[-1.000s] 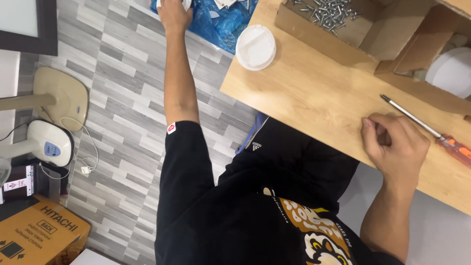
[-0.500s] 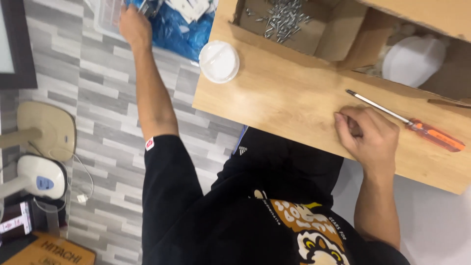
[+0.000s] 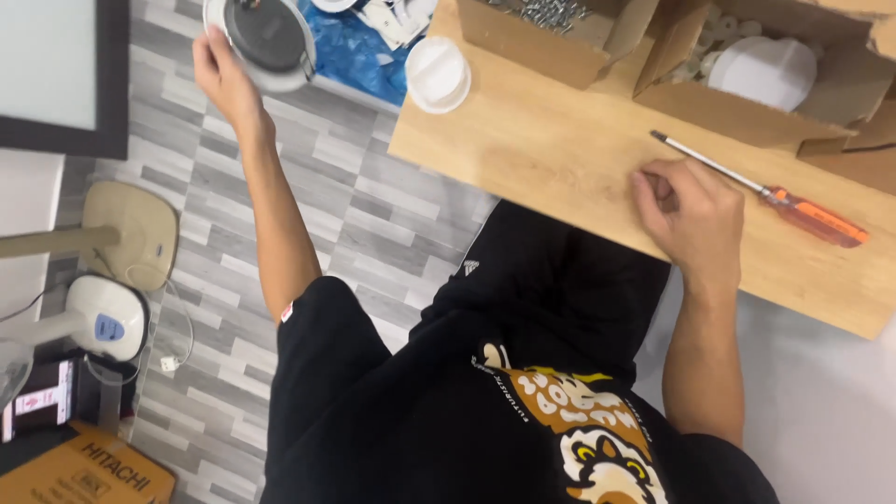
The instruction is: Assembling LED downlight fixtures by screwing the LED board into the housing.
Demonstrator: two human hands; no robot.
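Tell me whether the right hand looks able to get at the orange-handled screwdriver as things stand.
Probably yes. The right hand rests in a loose fist on the wooden table, and the screwdriver lies just beyond it with its shaft close to the knuckles. Nothing lies between them, and the cardboard boxes sit farther back.

One head-worn view only, no second view to overlap. It looks steeply down past the wearer's black shirt (image 3: 485,411) and lap. Near: torso fills the lower middle. Far: tiled floor (image 3: 373,205) at left, wooden table (image 3: 579,159) at right, boxes (image 3: 747,84) at its far edge cut by the frame. Both arms reach far; left hand (image 3: 219,75) far left, right hand (image 3: 691,210) on the table. Close range, frame tilted.
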